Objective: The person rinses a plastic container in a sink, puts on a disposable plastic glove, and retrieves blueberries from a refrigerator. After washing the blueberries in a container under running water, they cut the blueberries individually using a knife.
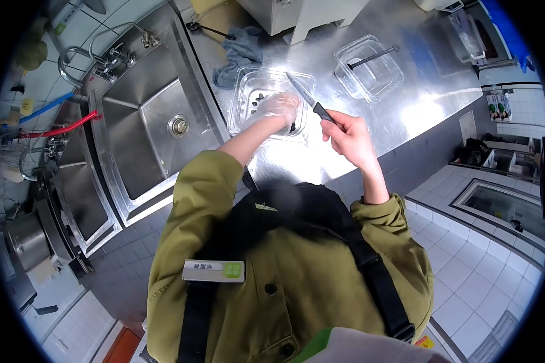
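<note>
My left hand (278, 109), in a clear plastic glove, reaches down into a clear plastic container (239, 78). Its fingers look drawn together, and the glove and the hand hide whatever is in them. Small dark pieces (255, 101) lie on the container's bottom beside the hand, too small to name. My right hand (352, 138) is bare and closed around the black handle of a small knife (312, 103). The blade points up and left, over the container's right edge, near the gloved hand.
Left of the counter is a steel sink (142, 115) with a faucet (112, 60). A grey cloth (242, 54) lies behind the container. To the right, a second clear container (369, 88) holds a dark long-handled utensil (372, 57). A metal appliance (284, 18) stands at the back.
</note>
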The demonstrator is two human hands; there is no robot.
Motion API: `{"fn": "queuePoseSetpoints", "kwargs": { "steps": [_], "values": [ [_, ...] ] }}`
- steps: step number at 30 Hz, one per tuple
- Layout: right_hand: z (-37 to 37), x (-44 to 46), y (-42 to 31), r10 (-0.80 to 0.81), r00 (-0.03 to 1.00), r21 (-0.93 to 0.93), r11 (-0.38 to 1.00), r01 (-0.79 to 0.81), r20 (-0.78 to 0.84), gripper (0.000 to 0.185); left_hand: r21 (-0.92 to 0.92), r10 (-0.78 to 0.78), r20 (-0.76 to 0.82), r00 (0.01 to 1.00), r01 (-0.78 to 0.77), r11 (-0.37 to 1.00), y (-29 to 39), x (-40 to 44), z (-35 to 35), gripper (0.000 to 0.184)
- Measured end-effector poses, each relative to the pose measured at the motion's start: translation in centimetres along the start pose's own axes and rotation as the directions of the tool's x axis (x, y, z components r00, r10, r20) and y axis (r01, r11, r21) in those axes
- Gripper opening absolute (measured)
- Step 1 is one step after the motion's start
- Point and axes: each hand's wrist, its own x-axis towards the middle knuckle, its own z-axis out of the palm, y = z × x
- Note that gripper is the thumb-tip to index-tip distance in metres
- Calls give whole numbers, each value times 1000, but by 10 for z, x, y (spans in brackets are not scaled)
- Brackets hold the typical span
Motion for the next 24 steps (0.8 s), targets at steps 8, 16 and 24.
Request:
{"fn": "queuePoseSetpoints", "kwargs": {
  "steps": [8, 16, 24],
  "values": [
    [-12, -8, 12, -95, 993, -50, 995, 92, -71, 26, -972, 90, 101, 991, 79, 223, -11, -60, -66, 28],
    [-1, -13, 10, -207, 977, -220, 952, 211, 40, 31, -911, -28, -2, 1000, -13, -412, -16, -107, -80, 32],
    [-1, -14, 12, -324, 943, -242, 911, 333, 78, 32, -795, 11, -105, 994, -77, -602, -16, -108, -73, 24]
  ]
}}
